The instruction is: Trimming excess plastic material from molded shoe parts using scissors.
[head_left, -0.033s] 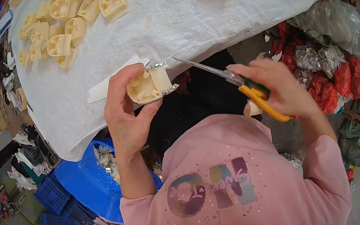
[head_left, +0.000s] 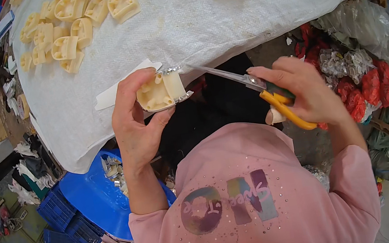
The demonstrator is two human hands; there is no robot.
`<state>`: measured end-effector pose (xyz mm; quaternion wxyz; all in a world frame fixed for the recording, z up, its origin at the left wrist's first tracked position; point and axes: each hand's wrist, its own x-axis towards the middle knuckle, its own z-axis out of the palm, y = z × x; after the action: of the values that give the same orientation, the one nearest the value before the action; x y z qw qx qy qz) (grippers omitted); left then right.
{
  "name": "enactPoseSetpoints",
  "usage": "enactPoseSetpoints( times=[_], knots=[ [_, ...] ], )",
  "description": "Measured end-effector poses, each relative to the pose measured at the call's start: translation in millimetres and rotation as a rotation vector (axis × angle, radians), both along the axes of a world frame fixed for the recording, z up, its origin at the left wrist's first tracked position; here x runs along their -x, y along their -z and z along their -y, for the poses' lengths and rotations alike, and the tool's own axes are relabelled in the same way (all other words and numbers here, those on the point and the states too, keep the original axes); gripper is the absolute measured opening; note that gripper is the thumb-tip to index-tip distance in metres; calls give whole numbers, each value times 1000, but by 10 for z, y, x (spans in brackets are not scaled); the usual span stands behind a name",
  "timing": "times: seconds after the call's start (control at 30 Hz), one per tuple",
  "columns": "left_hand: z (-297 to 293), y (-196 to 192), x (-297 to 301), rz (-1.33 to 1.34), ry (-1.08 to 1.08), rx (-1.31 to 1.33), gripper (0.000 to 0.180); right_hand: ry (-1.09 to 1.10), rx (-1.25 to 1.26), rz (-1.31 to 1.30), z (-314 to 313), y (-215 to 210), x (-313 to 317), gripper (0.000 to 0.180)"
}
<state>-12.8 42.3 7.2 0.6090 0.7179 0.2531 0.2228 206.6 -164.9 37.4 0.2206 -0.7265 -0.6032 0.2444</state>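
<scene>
My left hand (head_left: 134, 126) pinches a cream plastic part (head_left: 154, 94) between thumb and fingers at the near edge of the cloth-covered table. The part is hollow, with a shiny silver strip along its outer edge, loose at the right end. In my right hand (head_left: 303, 86) is a pair of scissors (head_left: 280, 102) with yellow and dark green handles. Its blades look nearly together and point left, their tip just right of the part without touching it. Something pale covers a digit by the handles. A flat white piece (head_left: 107, 98) lies behind my left hand.
Similar cream parts (head_left: 70, 9) lie in a group at the far left of the white cloth (head_left: 179, 27), with more at the far right. A blue tub (head_left: 81, 190) with silver scraps stands below left, beside blue crates (head_left: 56, 209). Red bags (head_left: 372, 88) lie right.
My right hand and the scissors handles have shifted slightly to the right. My left hand and the part stay put.
</scene>
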Motion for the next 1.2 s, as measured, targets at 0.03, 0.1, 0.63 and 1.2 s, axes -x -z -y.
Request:
enactPoseSetpoints(
  times=[0.03,0.1,0.63,1.2],
  knots=[
    [-33,-8,11,-17,40,-42,57,-14,-22,31,-17,-39,-29,52],
    [-63,-43,18,-34,83,-82,58,-45,6,63,-59,-110,-79,53],
    [-53,-201,-67,-110,168,-303,55,-245,38,345,-231,-363,-93,42],
    [1,-207,-101,-146,199,-81,58,-366,84,350,-204,-369,-224,65]
  ],
)
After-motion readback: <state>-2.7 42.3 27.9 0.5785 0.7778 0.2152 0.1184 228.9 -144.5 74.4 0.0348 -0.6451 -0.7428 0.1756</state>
